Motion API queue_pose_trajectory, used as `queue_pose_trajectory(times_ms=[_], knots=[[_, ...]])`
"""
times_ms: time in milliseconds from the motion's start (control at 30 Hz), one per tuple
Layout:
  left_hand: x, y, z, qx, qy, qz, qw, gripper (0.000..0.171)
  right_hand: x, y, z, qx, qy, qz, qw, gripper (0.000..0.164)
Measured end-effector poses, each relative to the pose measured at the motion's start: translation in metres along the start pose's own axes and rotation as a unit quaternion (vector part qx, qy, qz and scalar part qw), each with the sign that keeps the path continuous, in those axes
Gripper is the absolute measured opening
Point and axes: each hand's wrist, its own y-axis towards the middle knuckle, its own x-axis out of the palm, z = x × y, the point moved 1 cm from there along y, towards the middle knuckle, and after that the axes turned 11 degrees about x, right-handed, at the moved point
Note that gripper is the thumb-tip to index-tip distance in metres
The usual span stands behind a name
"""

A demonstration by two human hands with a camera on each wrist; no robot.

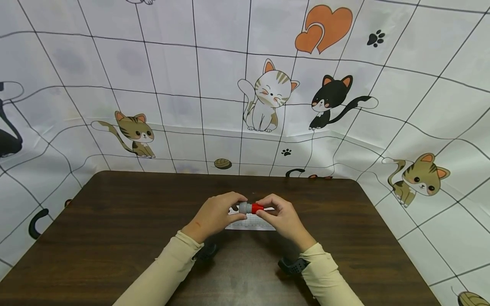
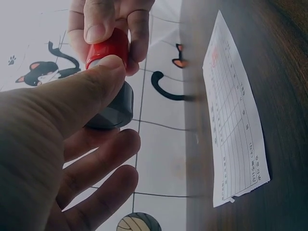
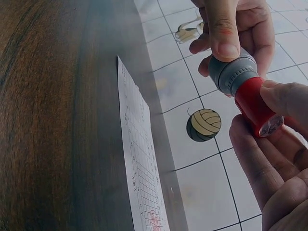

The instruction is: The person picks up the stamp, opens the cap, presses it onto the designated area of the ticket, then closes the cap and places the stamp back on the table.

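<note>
Above the table, both hands hold a red-and-grey stamp sideways. My left hand pinches the grey end between thumb and fingers. The other end, a red cap with a clear tip, is pinched by my right hand. Grey and red parts are joined in line. Beneath the hands lies a printed paper slip with ruled lines; a red mark shows near one end of it. In the left wrist view, the left thumb covers part of the joint.
The dark wooden table extends to both sides and toward the front. Behind it hangs a white cloth with grid lines and cartoon cats. A dark band sits at the right wrist.
</note>
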Motion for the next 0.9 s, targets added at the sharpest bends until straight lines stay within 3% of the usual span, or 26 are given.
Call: queue_pose_trajectory(times_ms=[233,500,733,900], knots=[[-0.001,0.001,0.003,-0.019,-0.011,-0.005,0.9997,0.043,-0.003,-0.009,-0.032,0.0,0.0,-0.004,1.0,0.02],[-0.001,0.001,0.003,-0.038,-0.006,-0.001,0.9992,0.043,-0.005,-0.011,-0.037,-0.018,0.0,-0.009,1.0,0.028],[0.001,0.0,0.002,-0.036,-0.016,0.014,0.9991,0.043,-0.005,-0.003,-0.011,0.011,-0.007,-0.007,1.0,0.032],[0.002,0.002,0.001,-0.024,-0.016,0.029,0.9992,0.043,-0.009,0.001,-0.001,0.009,-0.003,-0.004,1.0,0.031]])
